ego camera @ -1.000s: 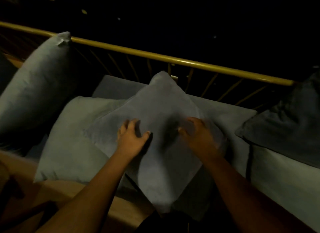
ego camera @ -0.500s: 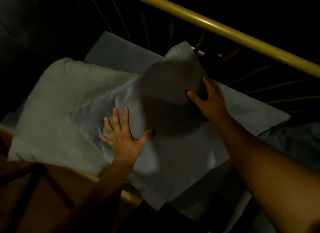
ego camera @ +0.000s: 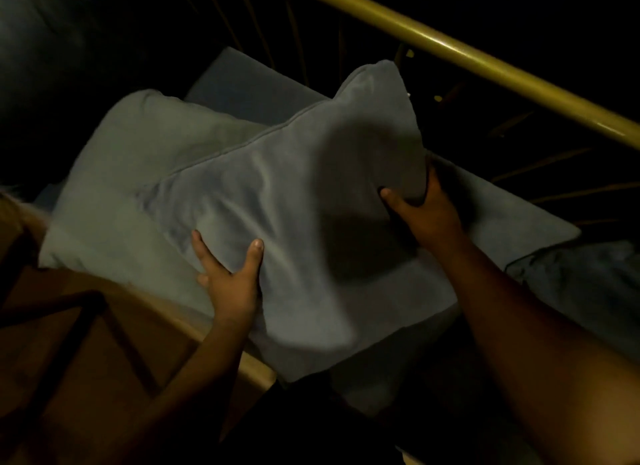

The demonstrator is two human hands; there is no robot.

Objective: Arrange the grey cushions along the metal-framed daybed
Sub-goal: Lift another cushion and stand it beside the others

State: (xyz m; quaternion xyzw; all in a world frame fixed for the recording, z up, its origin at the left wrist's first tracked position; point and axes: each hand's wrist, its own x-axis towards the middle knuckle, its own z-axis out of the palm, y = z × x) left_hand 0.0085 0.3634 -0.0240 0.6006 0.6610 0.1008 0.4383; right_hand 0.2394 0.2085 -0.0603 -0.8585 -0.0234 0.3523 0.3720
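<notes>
Grey velvety fabric fills the middle of the dim view: a square grey cushion (ego camera: 294, 222) held tilted between two bare hands above the daybed. The left hand (ego camera: 232, 281) grips the cushion's near-left edge, thumb pressed onto the top face and the fingers (ego camera: 201, 246) spread along and under the side. The right hand (ego camera: 422, 208) clamps the far-right edge, thumb on the upper face and the remaining fingers curled behind the fabric, out of sight. A round dark shadow lies across the cushion's centre.

Beneath and to the left lies a paler grey-green cushion (ego camera: 131, 177), flat, its right part covered by the held one. A flat blue-grey seat pad (ego camera: 249, 87) runs under both and shows again to the right of the right hand. At the right edge a darker cushion (ego camera: 581, 284) sits in shadow, touching the seat pad's corner; its outline is hard to make out.

Behind the cushions a brass-coloured metal rail (ego camera: 467, 56) crosses diagonally from top centre to the right edge, with thin spindles beneath it fading into darkness; the held cushion's top corner rises close to these. Along the near side a matching front rail (ego camera: 256, 371) passes under the left forearm. Lower left shows a wooden floor (ego camera: 86, 343) with dark bars crossing it.
</notes>
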